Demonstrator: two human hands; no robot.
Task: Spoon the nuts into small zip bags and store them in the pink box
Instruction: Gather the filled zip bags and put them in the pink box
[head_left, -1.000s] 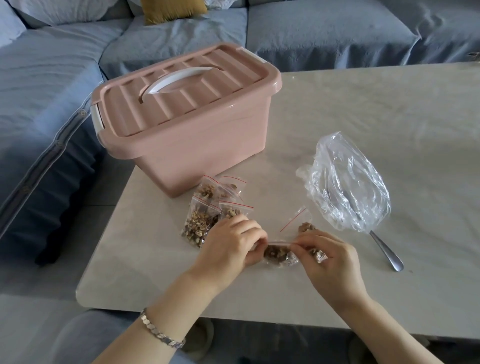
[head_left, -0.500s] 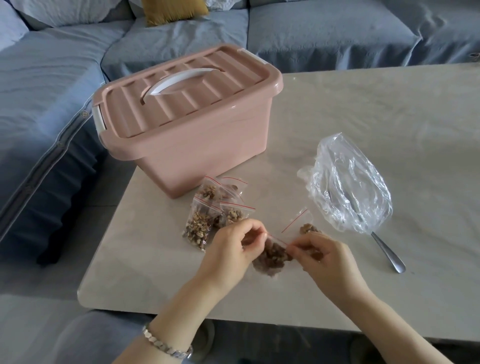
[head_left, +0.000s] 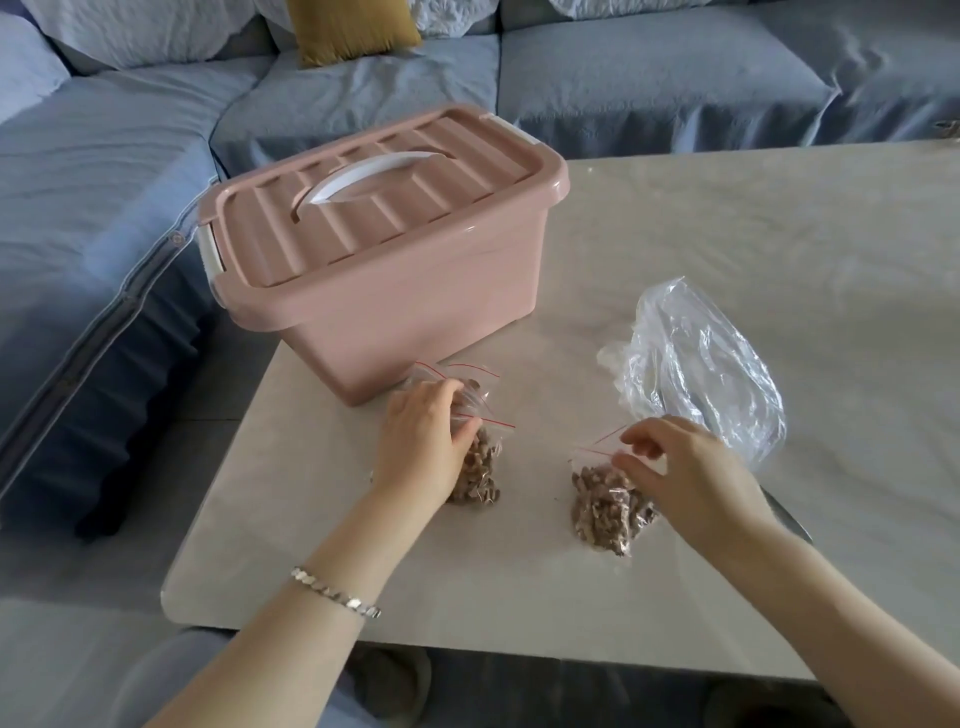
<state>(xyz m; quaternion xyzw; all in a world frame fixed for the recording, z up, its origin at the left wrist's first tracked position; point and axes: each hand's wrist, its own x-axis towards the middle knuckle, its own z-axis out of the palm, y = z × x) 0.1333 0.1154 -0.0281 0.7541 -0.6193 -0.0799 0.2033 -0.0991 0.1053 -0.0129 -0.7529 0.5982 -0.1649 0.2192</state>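
Note:
The pink box (head_left: 395, 312) stands with its lid on at the table's left side. In front of it lies a pile of small zip bags of nuts (head_left: 478, 470); my left hand (head_left: 421, 441) covers the pile, with fingers and thumb curled round a bag. Another filled zip bag (head_left: 605, 501) lies to the right on the table. My right hand (head_left: 685, 467) pinches its red-lined top edge. A second zip top shows just behind that bag.
A large crumpled clear plastic bag (head_left: 696, 369) lies behind my right hand. A spoon handle (head_left: 792, 519) pokes out past my right wrist. The pale table (head_left: 779, 234) stretches to the right. A blue sofa (head_left: 104, 208) runs along the left and back.
My hands have parted. The left has gone from the shared bag to the pile by the box. The right has kept the filled bag, which now lies on the table.

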